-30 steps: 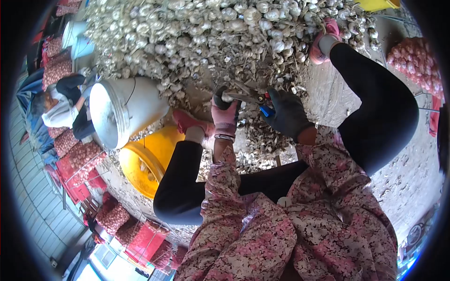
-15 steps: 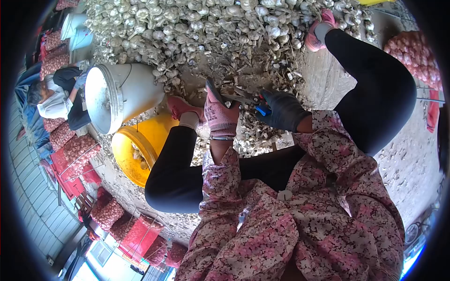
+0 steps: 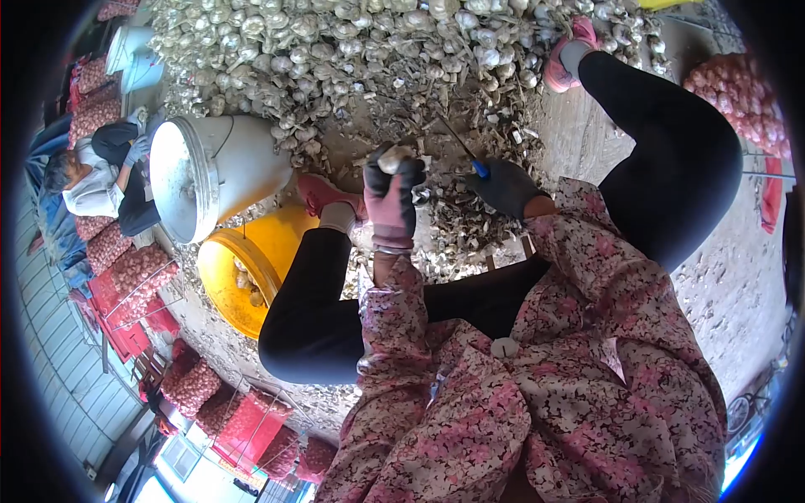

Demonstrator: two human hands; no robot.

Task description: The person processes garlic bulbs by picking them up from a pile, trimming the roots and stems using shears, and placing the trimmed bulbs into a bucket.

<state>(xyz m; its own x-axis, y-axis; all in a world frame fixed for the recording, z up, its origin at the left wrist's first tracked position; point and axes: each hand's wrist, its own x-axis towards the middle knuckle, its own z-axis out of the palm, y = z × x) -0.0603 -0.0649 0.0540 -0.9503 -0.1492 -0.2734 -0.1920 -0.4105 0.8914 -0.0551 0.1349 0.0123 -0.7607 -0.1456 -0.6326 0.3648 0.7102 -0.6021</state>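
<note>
My left hand point(image 3: 391, 199), in a pink glove with dark fingers, is closed around a garlic bulb point(image 3: 393, 158), held up just above the littered floor. A little to its right, my right hand point(image 3: 506, 189) in a dark grey glove grips a pair of pruning shears point(image 3: 479, 167) by the blue handle. The shears' narrow metal end points up and left, apart from the bulb. Beyond both hands spreads a large heap of garlic bulbs point(image 3: 335, 63), with cut stems and dry scraps point(image 3: 470, 214) lying beneath the hands.
A white bucket point(image 3: 239, 159) and a yellow bucket point(image 3: 226, 289) with some bulbs inside lie tipped to the left of my legs. Farther left sits another person point(image 3: 96, 189). Filled red mesh sacks point(image 3: 191, 379) line the left side, and one more sack point(image 3: 738, 101) stands at right.
My left hand has turned and now shows a garlic bulb in its fingers. The shears have moved away from the left hand and turned, so they appear narrower.
</note>
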